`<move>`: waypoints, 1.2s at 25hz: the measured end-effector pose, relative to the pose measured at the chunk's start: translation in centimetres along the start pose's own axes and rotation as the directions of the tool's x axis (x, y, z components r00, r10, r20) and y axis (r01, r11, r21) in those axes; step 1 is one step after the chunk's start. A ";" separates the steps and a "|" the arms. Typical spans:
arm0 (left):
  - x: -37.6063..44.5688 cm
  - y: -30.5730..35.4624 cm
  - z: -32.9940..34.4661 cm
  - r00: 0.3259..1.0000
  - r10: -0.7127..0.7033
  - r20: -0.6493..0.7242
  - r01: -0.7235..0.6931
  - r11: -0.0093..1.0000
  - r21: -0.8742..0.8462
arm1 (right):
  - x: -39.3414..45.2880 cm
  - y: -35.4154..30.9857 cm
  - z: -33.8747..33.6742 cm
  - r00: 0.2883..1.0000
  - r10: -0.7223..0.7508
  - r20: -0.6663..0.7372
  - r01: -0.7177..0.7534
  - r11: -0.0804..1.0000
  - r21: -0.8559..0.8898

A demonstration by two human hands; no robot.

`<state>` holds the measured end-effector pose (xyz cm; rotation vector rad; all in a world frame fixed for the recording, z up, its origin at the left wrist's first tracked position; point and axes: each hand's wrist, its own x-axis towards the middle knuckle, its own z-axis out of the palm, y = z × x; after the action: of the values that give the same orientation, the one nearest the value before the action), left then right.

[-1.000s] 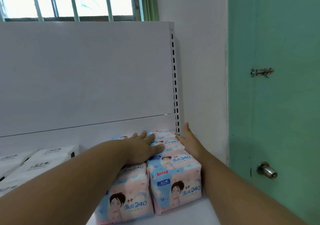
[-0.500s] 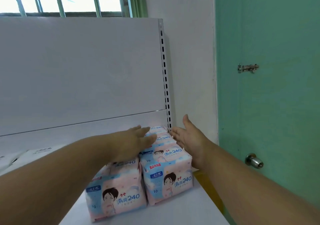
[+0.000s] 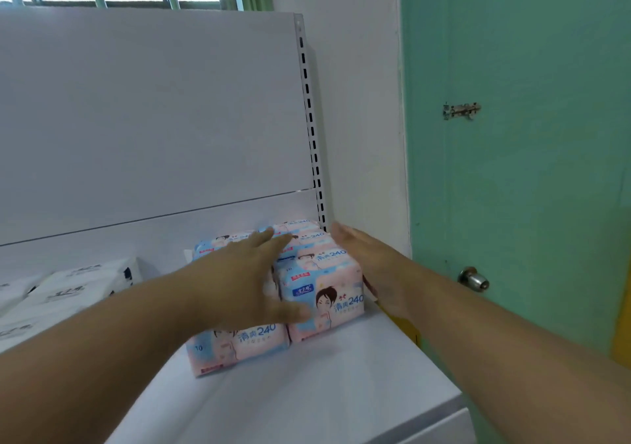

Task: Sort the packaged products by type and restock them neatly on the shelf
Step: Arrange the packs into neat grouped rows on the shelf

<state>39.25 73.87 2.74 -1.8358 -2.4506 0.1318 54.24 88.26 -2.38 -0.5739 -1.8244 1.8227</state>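
We have the pink-and-blue packs (image 3: 321,293) gathered in the back right corner of the shelf (image 3: 341,385), hard against the slotted upright (image 3: 312,136), so that one type sits together in a tidy block. Our left hand (image 3: 239,286) lies flat over the left row, fingers (image 3: 269,238) straight and close together, pressing down and clamped on nothing; our right hand (image 3: 372,266) stands on edge along the block's right side, fingers extended and together, seemingly touching the packs. We judge this as squaring the block, one palm levelling the top while the other trues the side. Counting, we see two rows; the right row shows about three packs front to back, the left row is largely hidden under our hand. To the left, well apart, lie at least three white packs (image 3: 71,286).
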 end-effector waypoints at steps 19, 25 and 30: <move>-3.7 -3.2 2.3 0.769 -0.615 0.172 -0.032 -0.307 -0.951 | 1.5 -4.1 4.4 0.971 0.123 0.207 0.205 0.030 -0.978; -1.1 -5.2 1.1 0.821 -0.502 0.272 -0.015 -0.494 -0.869 | 4.6 -6.1 7.9 0.980 0.038 0.194 0.181 0.212 -0.960; 1.5 -6.3 3.2 0.844 -0.429 0.322 0.010 -0.588 -0.809 | 10.3 -3.8 10.6 0.980 0.103 0.173 0.161 0.112 -0.981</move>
<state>32.43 73.45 0.31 -0.4237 -2.2669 -3.1882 39.75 86.10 2.05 -0.7618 -3.0631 0.2035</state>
